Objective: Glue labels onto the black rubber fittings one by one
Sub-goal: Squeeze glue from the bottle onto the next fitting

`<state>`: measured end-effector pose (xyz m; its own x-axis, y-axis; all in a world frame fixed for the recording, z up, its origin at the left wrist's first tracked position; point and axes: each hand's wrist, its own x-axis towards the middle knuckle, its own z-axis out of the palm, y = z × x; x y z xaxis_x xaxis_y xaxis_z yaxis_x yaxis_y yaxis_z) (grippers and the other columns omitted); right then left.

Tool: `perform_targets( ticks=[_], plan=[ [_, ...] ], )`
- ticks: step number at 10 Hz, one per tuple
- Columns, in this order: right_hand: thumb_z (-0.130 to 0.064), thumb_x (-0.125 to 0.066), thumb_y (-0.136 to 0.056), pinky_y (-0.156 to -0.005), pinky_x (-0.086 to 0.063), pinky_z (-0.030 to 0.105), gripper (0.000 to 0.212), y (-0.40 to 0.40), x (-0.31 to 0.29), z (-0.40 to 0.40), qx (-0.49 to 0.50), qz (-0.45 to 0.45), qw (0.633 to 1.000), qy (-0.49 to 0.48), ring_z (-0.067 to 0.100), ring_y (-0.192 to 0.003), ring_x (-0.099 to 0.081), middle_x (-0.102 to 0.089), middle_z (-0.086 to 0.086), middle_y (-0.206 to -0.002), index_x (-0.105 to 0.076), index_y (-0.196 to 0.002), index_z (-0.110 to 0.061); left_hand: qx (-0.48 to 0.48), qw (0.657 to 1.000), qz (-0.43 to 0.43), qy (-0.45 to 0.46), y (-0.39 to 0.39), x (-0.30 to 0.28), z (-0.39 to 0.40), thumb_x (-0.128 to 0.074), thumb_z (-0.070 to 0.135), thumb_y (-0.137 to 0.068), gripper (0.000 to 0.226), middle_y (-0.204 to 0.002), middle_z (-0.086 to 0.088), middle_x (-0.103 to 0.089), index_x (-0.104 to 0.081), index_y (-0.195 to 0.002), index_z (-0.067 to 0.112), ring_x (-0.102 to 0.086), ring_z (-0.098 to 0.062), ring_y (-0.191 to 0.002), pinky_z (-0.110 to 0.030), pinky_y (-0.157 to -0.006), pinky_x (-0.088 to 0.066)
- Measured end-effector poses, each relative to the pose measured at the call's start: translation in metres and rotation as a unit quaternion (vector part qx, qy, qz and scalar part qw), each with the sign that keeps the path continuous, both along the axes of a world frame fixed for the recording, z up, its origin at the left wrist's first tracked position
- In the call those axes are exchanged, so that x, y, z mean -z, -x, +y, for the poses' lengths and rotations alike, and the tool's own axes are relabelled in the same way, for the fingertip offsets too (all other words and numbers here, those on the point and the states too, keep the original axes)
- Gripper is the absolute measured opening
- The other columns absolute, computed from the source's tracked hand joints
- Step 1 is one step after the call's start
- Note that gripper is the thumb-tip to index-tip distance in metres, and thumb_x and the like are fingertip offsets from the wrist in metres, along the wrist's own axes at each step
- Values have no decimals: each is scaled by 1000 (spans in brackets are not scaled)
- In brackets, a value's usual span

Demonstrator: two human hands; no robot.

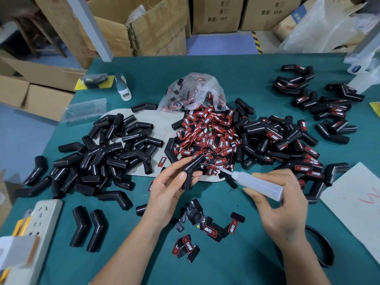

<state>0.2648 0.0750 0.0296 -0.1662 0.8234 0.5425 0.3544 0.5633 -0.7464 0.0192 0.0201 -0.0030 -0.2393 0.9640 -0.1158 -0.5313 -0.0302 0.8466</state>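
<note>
Both hands work near the tabletop's front edge: left hand (170, 188) pinches a bare fitting (192, 171), right hand (283, 204) grips a glue bottle (257, 185) aimed at it. Labelled fittings (304, 159) pile toward the right edge; a large unlabelled pile (107, 153) remains left, so roughly half seems done.

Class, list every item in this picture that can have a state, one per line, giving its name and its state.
left hand: gripping a fitting
held fitting: lifted, no label visible
right hand: gripping the glue bottle
glue bottle: uncapped, nozzle pointing at the held fitting
plastic bag: open, labels spilling out
left pile of fittings: unlabelled
far right fittings: labelled
cardboard box: flaps open
</note>
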Motion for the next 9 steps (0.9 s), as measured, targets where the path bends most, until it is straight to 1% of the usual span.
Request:
perform_targets(
  ticks=[1,2,3,4,5,6,7,9],
  plan=[
    [-24,-73,-89,-84,-41,10,21,0,-2,1,8,5,1000,-9,0,-99,-58,-64,2,-97,-65,-105,-12,0,1000,1,1,1,0,0,-77,33,-95,49,-119,-25,-75,-67,-139,12,-71,-37,-118,-35,-101,-56],
    [-24,-73,-89,-84,-41,9,22,1,-3,0,1,6,1000,-8,-3,-100,-57,-62,-8,-103,-64,-108,-17,0,1000,-2,0,0,-1,0,-78,33,-95,49,-118,-24,-75,-67,-138,12,-71,-36,-118,-35,-101,-56],
    [-25,-73,-89,-84,-41,9,22,-1,-2,0,4,4,1000,-6,-3,-100,-57,-62,-7,-100,-65,-108,-18,0,1000,0,0,0,-1,0,-78,33,-95,48,-118,-23,-75,-68,-138,13,-71,-36,-118,-34,-101,-56],
    [-27,-73,-89,-84,-41,10,23,-1,-1,1,11,0,1000,-2,-3,-100,-57,-62,-6,-100,-65,-107,-15,0,1000,2,2,1,-2,0,-78,34,-95,49,-119,-24,-75,-68,-138,13,-71,-36,-118,-35,-101,-56],
    [-27,-73,-89,-83,-41,9,23,0,-1,0,11,0,1000,-4,-3,-99,-57,-62,-1,-99,-65,-107,-14,1,1000,-1,2,0,-1,-1,-78,33,-95,50,-120,-25,-74,-67,-139,12,-71,-36,-118,-35,-101,-56],
    [-26,-73,-89,-83,-41,10,23,-1,-2,0,12,5,1000,-7,-3,-99,-57,-61,-5,-100,-64,-109,-18,3,1000,3,1,1,-1,-1,-78,33,-95,50,-120,-25,-74,-66,-140,11,-71,-37,-119,-35,-102,-56],
    [-26,-73,-89,-85,-41,10,24,-1,-2,0,7,6,1000,-10,-2,-100,-58,-61,-4,-100,-64,-109,-15,3,1000,3,0,0,-2,-1,-77,32,-96,50,-120,-25,-74,-66,-140,11,-71,-37,-119,-35,-102,-56],
    [-26,-73,-90,-85,-41,10,22,-1,-1,0,8,5,1000,-11,-1,-100,-58,-63,-1,-98,-65,-108,-17,2,1000,1,-2,0,-1,-1,-69,21,-99,40,-118,-24,-75,-67,-138,12,-72,-36,-117,-34,-101,-56]
  ],
)
